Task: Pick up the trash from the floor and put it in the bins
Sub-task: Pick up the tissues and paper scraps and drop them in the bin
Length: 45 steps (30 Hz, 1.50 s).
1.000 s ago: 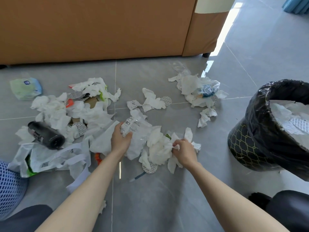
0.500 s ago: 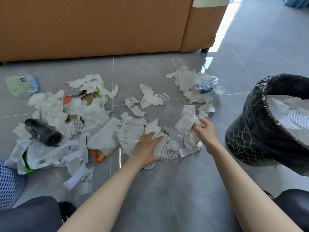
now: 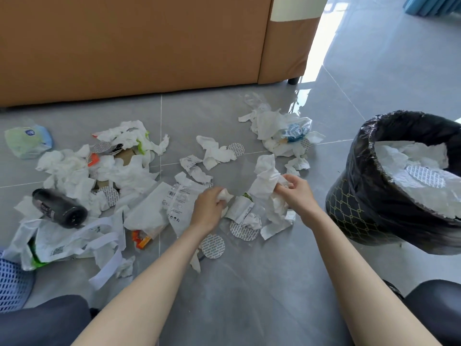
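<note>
a brown sofa (image 3: 139,46) with a cream band (image 3: 296,10) stands on a black foot (image 3: 293,80).

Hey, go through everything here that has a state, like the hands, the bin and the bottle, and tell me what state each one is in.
left hand: grips a small tissue wad
right hand: grips a bunch of tissues
bin: open, black-lined, partly filled with white paper
black bottle: lying on its side
white bag: crumpled, lying flat
</note>
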Each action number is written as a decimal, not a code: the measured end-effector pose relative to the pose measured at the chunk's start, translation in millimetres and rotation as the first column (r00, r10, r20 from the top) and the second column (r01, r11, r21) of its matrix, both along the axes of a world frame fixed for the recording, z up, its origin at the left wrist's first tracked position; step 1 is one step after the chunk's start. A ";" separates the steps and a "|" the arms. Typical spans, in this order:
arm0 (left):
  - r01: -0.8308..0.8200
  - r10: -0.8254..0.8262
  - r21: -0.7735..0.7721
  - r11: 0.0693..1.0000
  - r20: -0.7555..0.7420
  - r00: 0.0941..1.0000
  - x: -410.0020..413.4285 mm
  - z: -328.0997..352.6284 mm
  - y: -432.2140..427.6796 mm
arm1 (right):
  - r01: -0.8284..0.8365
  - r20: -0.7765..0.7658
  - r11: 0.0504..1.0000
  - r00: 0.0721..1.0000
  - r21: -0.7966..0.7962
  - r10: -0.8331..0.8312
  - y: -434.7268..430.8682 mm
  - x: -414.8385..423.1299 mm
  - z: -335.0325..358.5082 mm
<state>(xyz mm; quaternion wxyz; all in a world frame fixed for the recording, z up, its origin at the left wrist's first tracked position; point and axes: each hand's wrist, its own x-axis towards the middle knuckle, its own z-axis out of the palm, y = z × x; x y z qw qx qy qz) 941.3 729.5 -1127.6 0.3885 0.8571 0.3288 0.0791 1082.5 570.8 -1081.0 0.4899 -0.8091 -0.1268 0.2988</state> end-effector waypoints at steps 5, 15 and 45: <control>-0.035 0.038 -0.015 0.999 0.216 0.976 34.5 66.6 -7.5 | 0.020 0.078 0.993 0.997 0.114 -0.029 -6.7 11.2 60.6; 0.194 -0.194 0.048 0.980 0.472 0.860 115.8 179.6 -88.5 | 0.249 0.268 0.929 0.908 0.274 -0.322 -103.3 56.5 161.8; 0.547 -0.568 0.153 0.823 0.165 0.807 165.6 169.6 -164.1 | -0.108 0.201 0.649 0.901 -0.753 0.384 -158.1 120.5 77.4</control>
